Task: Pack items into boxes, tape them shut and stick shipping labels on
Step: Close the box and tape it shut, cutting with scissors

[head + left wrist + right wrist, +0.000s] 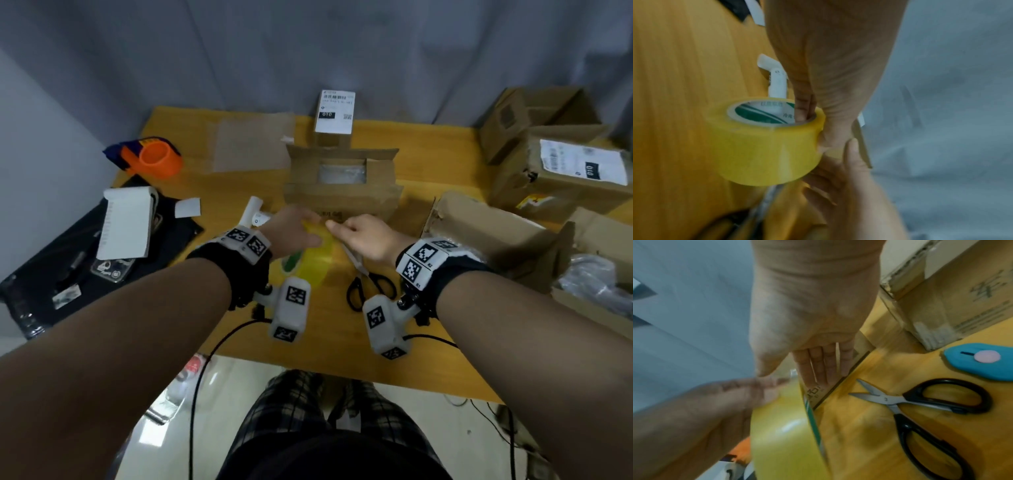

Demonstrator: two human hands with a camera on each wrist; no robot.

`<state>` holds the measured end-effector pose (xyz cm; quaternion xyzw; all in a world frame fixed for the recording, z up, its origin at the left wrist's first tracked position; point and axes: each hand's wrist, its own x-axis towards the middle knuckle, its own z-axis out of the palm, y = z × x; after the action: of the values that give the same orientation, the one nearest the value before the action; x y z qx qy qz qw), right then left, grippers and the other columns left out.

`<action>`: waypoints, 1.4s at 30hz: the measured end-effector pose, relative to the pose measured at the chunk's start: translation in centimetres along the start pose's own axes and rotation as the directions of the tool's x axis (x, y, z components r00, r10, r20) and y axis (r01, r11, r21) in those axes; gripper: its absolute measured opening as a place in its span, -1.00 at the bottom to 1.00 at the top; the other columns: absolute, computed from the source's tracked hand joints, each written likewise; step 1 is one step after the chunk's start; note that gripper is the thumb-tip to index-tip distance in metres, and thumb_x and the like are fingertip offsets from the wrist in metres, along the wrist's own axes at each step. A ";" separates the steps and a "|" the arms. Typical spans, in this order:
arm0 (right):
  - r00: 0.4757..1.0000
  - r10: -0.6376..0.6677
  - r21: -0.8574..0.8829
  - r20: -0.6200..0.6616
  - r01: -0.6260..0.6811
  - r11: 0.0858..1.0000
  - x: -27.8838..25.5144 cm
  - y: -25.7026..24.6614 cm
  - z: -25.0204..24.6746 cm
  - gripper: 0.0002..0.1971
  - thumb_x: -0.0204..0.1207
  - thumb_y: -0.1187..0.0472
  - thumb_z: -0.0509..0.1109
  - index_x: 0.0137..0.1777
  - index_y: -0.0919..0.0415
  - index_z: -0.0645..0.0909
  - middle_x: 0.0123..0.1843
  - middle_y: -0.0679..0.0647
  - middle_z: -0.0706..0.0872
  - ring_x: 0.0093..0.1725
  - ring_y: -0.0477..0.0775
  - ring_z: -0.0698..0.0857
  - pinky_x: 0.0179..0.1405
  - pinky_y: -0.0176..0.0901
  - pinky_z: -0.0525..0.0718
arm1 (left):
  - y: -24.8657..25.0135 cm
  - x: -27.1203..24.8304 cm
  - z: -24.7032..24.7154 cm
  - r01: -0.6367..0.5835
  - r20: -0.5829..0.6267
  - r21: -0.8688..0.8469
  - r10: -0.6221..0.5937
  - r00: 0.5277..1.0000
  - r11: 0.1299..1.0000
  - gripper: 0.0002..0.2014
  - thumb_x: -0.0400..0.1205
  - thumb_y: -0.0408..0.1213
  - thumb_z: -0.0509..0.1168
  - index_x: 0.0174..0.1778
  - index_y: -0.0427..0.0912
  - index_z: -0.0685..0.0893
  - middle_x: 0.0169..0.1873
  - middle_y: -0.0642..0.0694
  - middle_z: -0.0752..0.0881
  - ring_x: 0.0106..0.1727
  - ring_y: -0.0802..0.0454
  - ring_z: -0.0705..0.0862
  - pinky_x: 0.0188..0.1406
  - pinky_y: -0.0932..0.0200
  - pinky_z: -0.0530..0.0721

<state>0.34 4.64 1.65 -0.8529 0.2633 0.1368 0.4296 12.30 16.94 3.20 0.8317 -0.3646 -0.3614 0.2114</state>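
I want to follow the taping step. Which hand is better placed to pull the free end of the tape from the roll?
The right hand. The left hand already grips the yellow tape roll, with a finger inside its core. The right hand's fingertips sit at the roll's outer surface, apparently at the tape end.

Blue utility knife on wooden table; phone on black mat, left side.

The left hand holds the yellow tape roll above the desk, one finger inside its core, while the right hand touches it at 4 o'clock.
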 end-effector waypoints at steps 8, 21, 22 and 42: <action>0.994 0.014 0.772 -0.108 0.075 0.631 -2.1 -5.1 -4.3 -0.91 0.57 0.24 0.38 0.03 0.19 0.57 -0.22 0.16 0.76 -0.29 0.09 0.73 -0.18 -0.06 0.69 | 5.2 -0.3 -5.3 -0.170 -0.172 -0.672 0.072 0.982 0.721 -0.85 0.65 -0.27 0.32 0.05 -0.27 0.64 -0.18 -0.15 0.68 -0.27 0.01 0.66 -0.27 0.23 0.72; 0.910 -0.013 0.304 -0.415 0.152 0.940 -0.1 -10.1 -10.0 -0.70 0.55 0.01 0.40 0.07 0.17 0.42 -0.12 0.16 0.73 -0.24 0.15 0.73 -0.30 -0.07 0.67 | 8.3 3.7 -12.1 -0.358 -0.405 -0.325 0.214 0.889 0.875 -0.84 0.65 -0.38 0.29 -0.25 -0.15 0.54 -0.33 -0.06 0.68 -0.30 0.09 0.66 -0.20 0.27 0.66; 0.892 -0.022 0.239 -0.451 0.144 0.960 0.1 -10.2 -10.3 -0.67 0.55 -0.01 0.40 0.15 0.15 0.42 -0.03 0.12 0.69 -0.16 0.10 0.69 -0.28 -0.18 0.61 | 8.4 3.7 -12.2 -0.375 -0.396 -0.341 0.230 0.889 0.862 -0.84 0.69 -0.42 0.23 -0.22 -0.18 0.51 -0.31 -0.06 0.68 -0.30 0.13 0.66 -0.26 0.36 0.67; 0.924 -0.013 0.040 -0.383 0.031 0.999 2.6 -10.5 -12.9 -0.74 0.68 0.00 0.23 0.15 0.20 0.52 0.12 0.09 0.61 0.11 0.08 0.57 0.02 -0.21 0.41 | 7.8 4.9 -13.0 -0.430 -0.489 -0.316 0.243 0.838 0.846 -0.85 0.75 -0.31 0.11 -0.15 -0.15 0.43 -0.36 -0.05 0.68 -0.40 0.27 0.65 -0.36 0.41 0.62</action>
<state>8.54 -1.40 15.02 -0.8561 0.3355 -0.0431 0.3908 20.85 9.32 14.27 0.7471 -0.3672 -0.1932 0.5193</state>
